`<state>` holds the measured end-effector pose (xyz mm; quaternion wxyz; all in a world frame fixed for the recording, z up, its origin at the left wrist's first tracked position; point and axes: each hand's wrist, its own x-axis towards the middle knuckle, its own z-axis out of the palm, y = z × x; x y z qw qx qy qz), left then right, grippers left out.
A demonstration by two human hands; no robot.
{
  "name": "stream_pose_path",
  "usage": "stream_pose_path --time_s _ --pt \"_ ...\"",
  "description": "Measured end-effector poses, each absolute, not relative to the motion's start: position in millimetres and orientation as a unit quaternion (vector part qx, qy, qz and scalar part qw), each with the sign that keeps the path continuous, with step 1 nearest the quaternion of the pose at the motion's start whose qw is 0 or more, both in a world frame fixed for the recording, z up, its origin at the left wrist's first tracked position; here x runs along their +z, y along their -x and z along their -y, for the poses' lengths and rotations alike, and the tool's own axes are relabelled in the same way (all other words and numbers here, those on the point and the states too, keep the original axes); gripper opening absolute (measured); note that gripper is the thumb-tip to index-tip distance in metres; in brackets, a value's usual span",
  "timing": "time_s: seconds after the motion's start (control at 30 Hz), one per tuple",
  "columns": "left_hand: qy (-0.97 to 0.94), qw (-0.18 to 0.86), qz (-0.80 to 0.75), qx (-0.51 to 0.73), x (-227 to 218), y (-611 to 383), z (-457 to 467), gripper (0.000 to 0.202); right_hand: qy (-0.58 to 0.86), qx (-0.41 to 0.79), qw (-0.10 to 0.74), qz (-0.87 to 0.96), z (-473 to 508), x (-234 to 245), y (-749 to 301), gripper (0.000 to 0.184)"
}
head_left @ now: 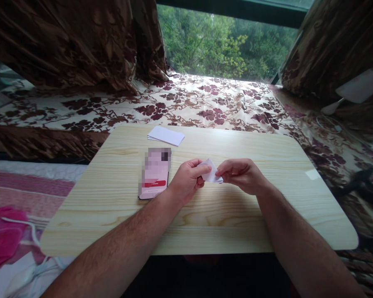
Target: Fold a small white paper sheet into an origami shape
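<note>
A small piece of folded white paper [211, 175] is held up over the middle of the wooden table [230, 231]. My left hand [188, 176] pinches its left side, thumb on top. At its right edge, the thumb and fingertips of my right hand [240, 174] close on the paper. Left of my left hand lies a phone [157, 169] with a lit pink screen, partly pixelated. Farther back, a small stack of white paper sheets [166, 135] rests on the table.
A white scrap [312, 174] lies near the table's right edge. Behind the table runs a ledge with floral cloth [211, 99], under a window [224, 45] between brown curtains. A white lamp [360, 87] stands at the right. Pink fabric [8, 231] and a white cable lie at the lower left.
</note>
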<state>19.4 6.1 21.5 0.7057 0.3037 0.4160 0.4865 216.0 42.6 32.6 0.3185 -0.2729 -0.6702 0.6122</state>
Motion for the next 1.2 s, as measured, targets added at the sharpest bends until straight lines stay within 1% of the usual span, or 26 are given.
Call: stream_pose_path --time_s 0.13,0.33,0.5,0.67,0.9,1.07,1.2 --pt "-0.348 0.678 -0.431 0.483 21.1 -20.6 -4.8 0.021 0.283 0.616 0.328 0.658 -41.4 33.7 -213.6 0.024" --pt "-0.457 0.576 -0.493 0.466 26.8 -23.4 0.0 0.02 0.312 0.597 0.34 0.656 -40.9 33.9 -209.6 0.027" --pt "-0.506 0.531 -0.507 0.453 28.7 -24.3 2.6 0.018 0.337 0.572 0.332 0.67 -42.8 33.2 -208.5 0.028" --pt "-0.512 0.523 -0.498 0.465 25.9 -24.6 1.0 0.017 0.364 0.563 0.335 0.662 -41.9 32.5 -206.3 0.03" --pt "-0.509 0.526 -0.508 0.454 28.2 -24.9 1.8 0.015 0.376 0.563 0.355 0.645 -41.0 30.6 -202.1 0.026" --pt "-0.494 0.529 -0.512 0.463 28.2 -23.7 0.0 0.013 0.366 0.567 0.349 0.65 -41.9 30.4 -204.5 0.028" --pt "-0.497 0.502 -0.521 0.479 26.5 -23.4 -0.9 0.015 0.36 0.573 0.34 0.653 -41.1 30.8 -205.1 0.028"
